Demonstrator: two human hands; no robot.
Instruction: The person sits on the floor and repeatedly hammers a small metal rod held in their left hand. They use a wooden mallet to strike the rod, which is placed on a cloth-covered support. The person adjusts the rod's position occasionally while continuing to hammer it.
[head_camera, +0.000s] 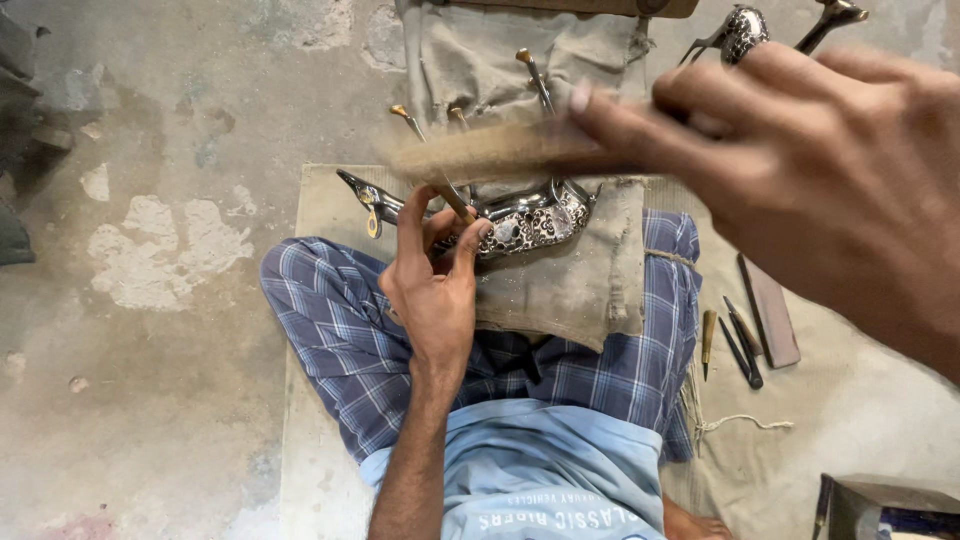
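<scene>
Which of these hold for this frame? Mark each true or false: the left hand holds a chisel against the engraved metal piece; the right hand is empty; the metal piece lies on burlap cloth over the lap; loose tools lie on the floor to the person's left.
1. The left hand holds a chisel against the engraved metal piece. True.
2. The right hand is empty. False: its fingers grip a blurred wooden stick raised over the piece.
3. The metal piece lies on burlap cloth over the lap. True.
4. Loose tools lie on the floor to the person's left. False: the loose hand tools lie to the person's right, on a mat.
</scene>
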